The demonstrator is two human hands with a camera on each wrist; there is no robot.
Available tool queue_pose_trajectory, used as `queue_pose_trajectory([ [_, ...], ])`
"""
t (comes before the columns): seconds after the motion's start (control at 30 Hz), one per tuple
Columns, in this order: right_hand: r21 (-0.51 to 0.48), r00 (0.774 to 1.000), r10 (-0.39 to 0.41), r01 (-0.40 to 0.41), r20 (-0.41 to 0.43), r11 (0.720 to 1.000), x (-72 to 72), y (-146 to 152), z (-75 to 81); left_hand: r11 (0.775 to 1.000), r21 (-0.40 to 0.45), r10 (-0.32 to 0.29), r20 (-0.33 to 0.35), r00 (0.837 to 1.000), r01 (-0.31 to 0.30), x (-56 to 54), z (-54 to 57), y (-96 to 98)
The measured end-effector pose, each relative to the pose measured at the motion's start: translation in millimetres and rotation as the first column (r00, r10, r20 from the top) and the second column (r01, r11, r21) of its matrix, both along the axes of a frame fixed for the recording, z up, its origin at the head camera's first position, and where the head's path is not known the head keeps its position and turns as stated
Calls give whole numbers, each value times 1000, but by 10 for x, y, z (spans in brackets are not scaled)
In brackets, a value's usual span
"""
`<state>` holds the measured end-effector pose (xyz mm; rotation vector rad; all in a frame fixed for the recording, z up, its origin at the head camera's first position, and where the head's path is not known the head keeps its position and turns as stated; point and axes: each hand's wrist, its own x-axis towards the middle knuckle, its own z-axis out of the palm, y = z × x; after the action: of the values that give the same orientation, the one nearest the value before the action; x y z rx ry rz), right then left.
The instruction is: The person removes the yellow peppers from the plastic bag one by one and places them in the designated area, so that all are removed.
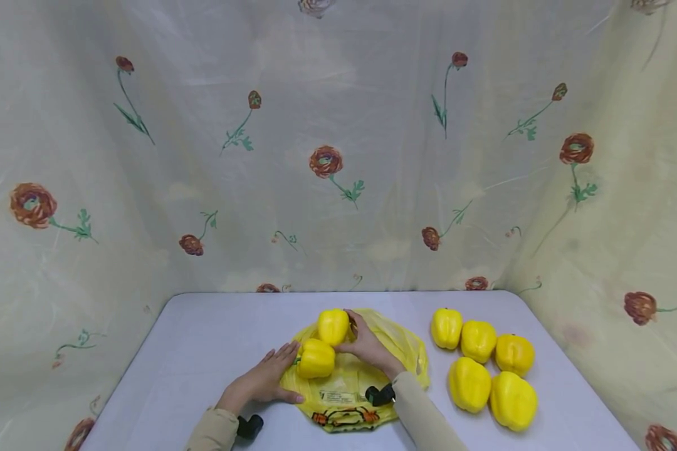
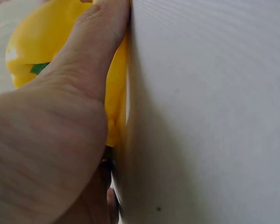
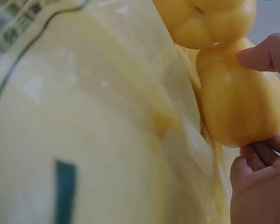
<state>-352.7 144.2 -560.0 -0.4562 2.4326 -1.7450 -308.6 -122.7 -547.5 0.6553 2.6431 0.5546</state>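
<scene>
A yellow plastic bag (image 1: 409, 351) with printing near its front edge lies spread on the table. Two yellow bell peppers rest on it, touching: a farther bell pepper (image 1: 333, 324) and a nearer bell pepper (image 1: 317, 359), which has a green stem. My right hand (image 1: 369, 343) grips the farther one; in the right wrist view its thumb and fingers are on opposite sides of that pepper (image 3: 242, 102). My left hand (image 1: 266, 379) lies with straight fingers along the bag's left edge, beside the nearer pepper. Part of that pepper (image 2: 37, 37) shows past the hand in the left wrist view.
Several more yellow bell peppers (image 1: 478, 341) stand in two rows to the right of the bag. The white table (image 1: 203, 338) is backed and flanked by a flower-patterned curtain (image 1: 383, 188).
</scene>
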Motion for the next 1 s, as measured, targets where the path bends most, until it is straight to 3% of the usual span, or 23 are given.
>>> queue_pose_trajectory([
  [0.27, 10, 998, 2, -1, -65, 1000, 50, 60, 129, 1000, 7, -9, -4, 1000, 9, 1, -16, -2],
  [0.73, 13, 993, -48, 49, -104, 999, 158, 103, 365, 1000, 17, -12, -3, 1000, 12, -14, -19, -14],
  [1.0, 17, 994, -53, 55, -95, 998, 296, 172, 506, 999, 25, -19, -19, 1000, 19, -15, -44, -21],
])
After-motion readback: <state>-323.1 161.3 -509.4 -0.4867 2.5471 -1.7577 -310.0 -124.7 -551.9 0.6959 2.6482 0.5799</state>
